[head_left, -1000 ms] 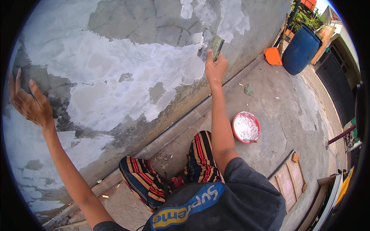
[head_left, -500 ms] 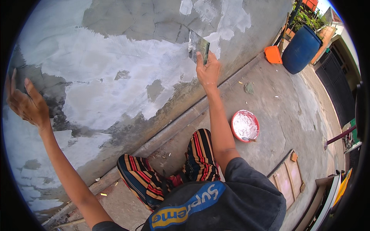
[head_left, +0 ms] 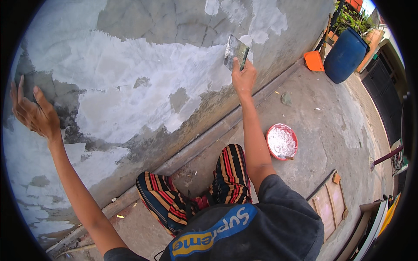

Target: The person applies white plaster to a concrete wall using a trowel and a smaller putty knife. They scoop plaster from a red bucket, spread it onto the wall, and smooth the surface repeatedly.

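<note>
My right hand (head_left: pixel 244 78) grips a flat putty knife (head_left: pixel 236 52) with white paste on its blade, held up by the wall (head_left: pixel 139 19). White filler (head_left: pixel 109 65) is spread in broad, uneven patches over the grey, cracked surface. At the far left my left hand (head_left: pixel 37 111) has its fingers spread beside the wall; whether the palm presses on it I cannot tell. A red bowl (head_left: pixel 296 148) of white paste (head_left: pixel 281 140) stands on the ground right of my right forearm, a small tool (head_left: pixel 285 157) lying at its near rim.
A blue barrel (head_left: pixel 345 55) and an orange dustpan (head_left: pixel 313 61) stand at the upper right. A wooden panel (head_left: pixel 327 204) lies at the lower right. A low concrete ledge (head_left: pixel 204 141) runs along the wall's foot. A stone (head_left: pixel 286 99) rests on the ground.
The putty knife and my right hand have shifted slightly right along the wall. The whole view has also moved a little. My left hand keeps its spread pose.
</note>
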A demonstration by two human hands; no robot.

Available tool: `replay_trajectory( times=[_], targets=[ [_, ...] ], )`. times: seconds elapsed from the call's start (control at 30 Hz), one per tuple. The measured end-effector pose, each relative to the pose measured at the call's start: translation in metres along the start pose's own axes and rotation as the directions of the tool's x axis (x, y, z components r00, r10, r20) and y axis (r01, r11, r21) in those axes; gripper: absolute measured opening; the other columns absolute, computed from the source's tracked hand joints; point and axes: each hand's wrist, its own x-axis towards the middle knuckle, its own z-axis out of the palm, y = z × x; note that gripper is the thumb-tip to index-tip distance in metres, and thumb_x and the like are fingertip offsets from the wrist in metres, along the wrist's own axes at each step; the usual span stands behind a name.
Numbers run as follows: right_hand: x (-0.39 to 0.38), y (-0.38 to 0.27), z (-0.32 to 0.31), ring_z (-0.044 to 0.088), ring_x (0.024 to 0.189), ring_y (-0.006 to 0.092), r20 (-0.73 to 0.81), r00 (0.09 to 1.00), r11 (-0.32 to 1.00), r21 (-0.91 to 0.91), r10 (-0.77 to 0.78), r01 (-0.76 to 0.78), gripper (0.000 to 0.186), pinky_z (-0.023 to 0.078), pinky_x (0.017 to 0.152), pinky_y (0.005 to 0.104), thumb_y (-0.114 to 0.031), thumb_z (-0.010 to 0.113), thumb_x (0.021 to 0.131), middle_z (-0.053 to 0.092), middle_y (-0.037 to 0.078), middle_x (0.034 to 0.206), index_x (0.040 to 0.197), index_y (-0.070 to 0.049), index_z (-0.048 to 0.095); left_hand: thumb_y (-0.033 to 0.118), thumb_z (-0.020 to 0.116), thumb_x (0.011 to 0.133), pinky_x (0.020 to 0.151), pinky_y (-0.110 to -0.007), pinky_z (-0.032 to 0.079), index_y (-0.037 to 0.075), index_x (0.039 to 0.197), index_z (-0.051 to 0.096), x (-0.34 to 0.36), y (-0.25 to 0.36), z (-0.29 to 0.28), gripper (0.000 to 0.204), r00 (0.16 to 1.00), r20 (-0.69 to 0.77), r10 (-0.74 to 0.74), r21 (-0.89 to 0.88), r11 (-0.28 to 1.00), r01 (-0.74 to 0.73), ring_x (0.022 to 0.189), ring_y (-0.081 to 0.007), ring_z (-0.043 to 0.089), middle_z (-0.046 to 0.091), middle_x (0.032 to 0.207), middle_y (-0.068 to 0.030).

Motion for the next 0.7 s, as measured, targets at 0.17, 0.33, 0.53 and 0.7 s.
replay_trajectory(
  times=[0.17, 0.33, 0.53, 0.7],
  targets=[
    [-0.009, -0.016, 0.001, 0.059, 0.073, 0.0372, 0.029, 0.998, 0.999, -0.008, -0.049, 0.049, 0.025, 0.046, 0.069, 0.0446, -0.019, 0.064, 0.092, 0.062, 0.022, 0.075, 0.098, 0.005, 0.065, 0.031, 0.052, 0.099, 0.114, -0.04, 0.024, 0.017, 0.132, 0.056, 0.008, 0.0, -0.006, 0.036, 1.0, -0.018, 0.021, 0.002, 1.0, -0.021, 0.138, -0.0216, 0.041, 0.051, 0.144, -0.0044],
    [0.012, -0.033, -0.014, 0.063, 0.07, 0.0241, -0.117, 0.988, 0.981, 0.177, 0.104, -0.082, 0.023, 0.047, 0.067, 0.0369, -0.016, 0.063, 0.093, 0.068, 0.018, 0.078, 0.099, 0.006, 0.066, 0.029, 0.053, 0.099, 0.114, -0.041, 0.026, 0.018, 0.133, 0.055, 0.01, 0.002, -0.007, 0.036, 0.999, -0.022, 0.037, 0.014, 0.999, -0.037, 0.137, -0.023, 0.042, 0.051, 0.144, -0.0045],
    [0.025, -0.059, 0.004, 0.062, 0.071, 0.0264, -0.136, 0.991, 0.999, 0.047, 0.011, -0.004, 0.018, 0.047, 0.069, 0.0373, -0.011, 0.063, 0.092, 0.068, 0.015, 0.082, 0.099, 0.005, 0.067, 0.029, 0.052, 0.099, 0.115, -0.043, 0.026, 0.018, 0.133, 0.055, 0.008, -0.003, -0.007, 0.036, 0.999, -0.014, 0.036, 0.038, 0.999, -0.036, 0.138, -0.0237, 0.041, 0.051, 0.144, -0.0044],
    [0.019, -0.071, 0.039, 0.057, 0.079, 0.0335, -0.334, 0.869, 0.93, -0.163, -0.365, 0.328, 0.026, 0.047, 0.072, 0.0418, -0.002, 0.065, 0.083, 0.064, 0.011, 0.088, 0.108, 0.002, 0.07, 0.03, 0.051, 0.099, 0.116, -0.044, 0.025, 0.018, 0.132, 0.055, 0.01, 0.001, -0.008, 0.035, 1.0, -0.013, 0.016, 0.042, 0.999, -0.015, 0.139, -0.0235, 0.04, 0.051, 0.144, -0.0043]
  ],
)
